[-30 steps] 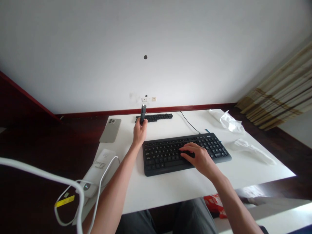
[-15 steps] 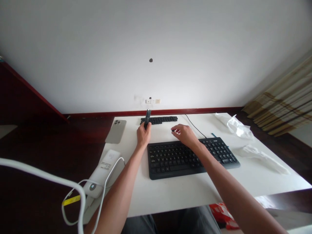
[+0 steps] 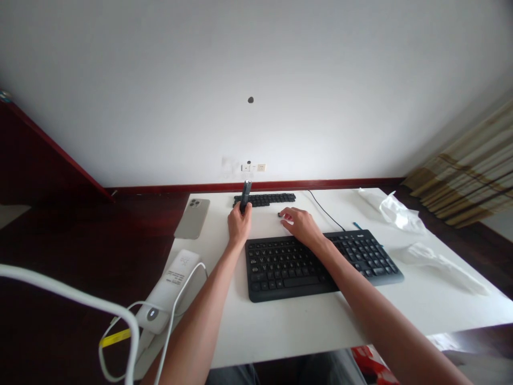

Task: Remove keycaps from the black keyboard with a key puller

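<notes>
My left hand [image 3: 239, 223] is closed around a slim black stick-shaped tool [image 3: 246, 193] with a shiny tip, held upright above the table. My right hand [image 3: 301, 224] pinches a small black keycap [image 3: 279, 215] at its fingertips, just over the white surface. Beneath my right forearm lies a black keyboard [image 3: 288, 266], partly covered by the arm. Behind the hands, loose black keycaps [image 3: 276, 199] sit side by side in rows.
On the left of the white table [image 3: 280, 331] are a phone [image 3: 194, 219], face down, and a white power bank [image 3: 170, 286] with a cable. Crumpled clear plastic bags [image 3: 401, 213] lie at the right. A black cord [image 3: 325, 210] runs behind the keyboard, near a small blue stick [image 3: 357, 225].
My right hand has shifted slightly left and lower with the keycap, its fingers closer to the table. My left hand still holds the black tool. The whole view has moved a little.
</notes>
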The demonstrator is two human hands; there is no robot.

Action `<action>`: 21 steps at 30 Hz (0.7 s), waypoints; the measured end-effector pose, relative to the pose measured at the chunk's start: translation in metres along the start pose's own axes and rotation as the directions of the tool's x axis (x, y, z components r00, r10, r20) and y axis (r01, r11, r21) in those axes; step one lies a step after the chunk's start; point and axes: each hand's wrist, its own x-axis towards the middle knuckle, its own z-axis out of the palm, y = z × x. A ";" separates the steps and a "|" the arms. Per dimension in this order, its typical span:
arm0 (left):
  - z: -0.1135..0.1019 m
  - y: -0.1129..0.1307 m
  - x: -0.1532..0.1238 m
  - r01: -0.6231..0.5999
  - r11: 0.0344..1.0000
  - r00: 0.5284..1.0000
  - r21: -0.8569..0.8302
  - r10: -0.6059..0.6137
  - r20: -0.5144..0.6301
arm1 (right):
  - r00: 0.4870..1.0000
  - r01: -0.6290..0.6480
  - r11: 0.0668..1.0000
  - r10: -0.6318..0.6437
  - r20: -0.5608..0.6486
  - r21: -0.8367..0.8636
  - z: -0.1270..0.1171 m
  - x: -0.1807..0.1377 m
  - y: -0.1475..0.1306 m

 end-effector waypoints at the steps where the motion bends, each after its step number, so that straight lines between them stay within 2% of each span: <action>1: 0.000 0.000 0.000 -0.001 1.000 1.000 -0.001 0.001 0.004 | 1.000 0.001 1.000 -0.001 0.003 -0.008 0.000 -0.001 -0.001; 13: 0.000 0.000 0.002 0.017 1.000 1.000 -0.001 -0.017 -0.007 | 0.997 -0.011 0.995 0.018 0.072 -0.104 -0.002 0.026 -0.018; 21: 0.001 0.001 0.002 0.011 1.000 1.000 0.024 -0.011 -0.004 | 0.996 -0.018 0.992 0.028 0.081 -0.128 0.001 0.035 -0.017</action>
